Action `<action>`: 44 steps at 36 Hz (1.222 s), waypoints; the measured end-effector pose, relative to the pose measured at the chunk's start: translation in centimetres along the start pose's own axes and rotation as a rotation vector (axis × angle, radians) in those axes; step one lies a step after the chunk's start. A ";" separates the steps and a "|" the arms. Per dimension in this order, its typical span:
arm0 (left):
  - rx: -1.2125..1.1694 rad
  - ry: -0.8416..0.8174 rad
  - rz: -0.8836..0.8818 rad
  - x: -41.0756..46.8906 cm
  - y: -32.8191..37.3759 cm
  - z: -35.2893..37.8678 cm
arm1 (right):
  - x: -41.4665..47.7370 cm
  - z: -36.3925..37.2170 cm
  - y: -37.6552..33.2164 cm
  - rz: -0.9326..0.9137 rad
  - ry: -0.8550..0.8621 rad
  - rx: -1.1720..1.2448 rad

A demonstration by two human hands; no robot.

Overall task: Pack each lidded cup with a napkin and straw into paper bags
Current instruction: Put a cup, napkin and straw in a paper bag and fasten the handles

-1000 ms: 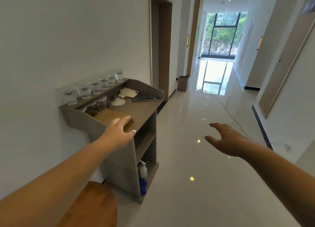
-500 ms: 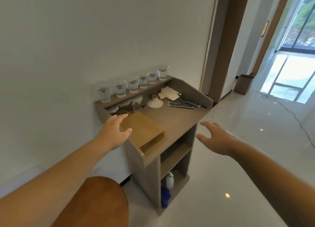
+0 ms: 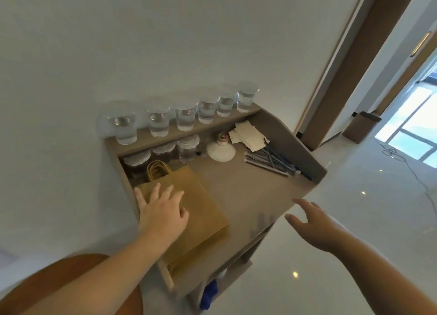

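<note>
Resting spread fingers on unprinted paper bags; right hand hovers open.

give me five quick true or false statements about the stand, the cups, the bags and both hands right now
1. The left hand lies open on the stack of flat brown paper bags. True.
2. The right hand grips a straw. False: it is open and empty, hovering off the front edge of the grey stand.
3. Six clear plastic cups of water stand in a row on the upper ledge. True.
4. The bundle of wrapped straws lies on the bags. False: it lies on the right of the stand top, apart from the bags.
5. The pale paper napkins lie in the far right corner, behind the straws. True.
</note>
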State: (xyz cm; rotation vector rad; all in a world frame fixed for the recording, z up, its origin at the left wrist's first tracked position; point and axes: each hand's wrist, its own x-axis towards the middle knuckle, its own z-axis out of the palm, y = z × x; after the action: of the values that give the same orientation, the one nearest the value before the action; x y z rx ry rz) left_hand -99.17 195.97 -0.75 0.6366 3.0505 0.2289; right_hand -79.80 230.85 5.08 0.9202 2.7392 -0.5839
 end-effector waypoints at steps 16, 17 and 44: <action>-0.045 0.145 -0.088 0.1 0.6 2.0 | 20.7 7.7 -10.0 -0.455 -0.238 -0.243; -0.041 0.149 -0.114 0.1 0.8 1.8 | 21.2 8.3 -10.4 -0.524 -0.218 -0.282; -0.185 -0.140 -1.031 5.8 16.9 4.7 | 27.4 8.6 -13.7 -0.657 -0.601 -0.406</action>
State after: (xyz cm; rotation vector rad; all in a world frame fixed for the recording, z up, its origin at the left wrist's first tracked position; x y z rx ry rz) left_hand -97.56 214.26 -2.82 -0.8737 2.7258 0.3830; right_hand -109.31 231.93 -6.79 -0.2424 2.3947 -0.2943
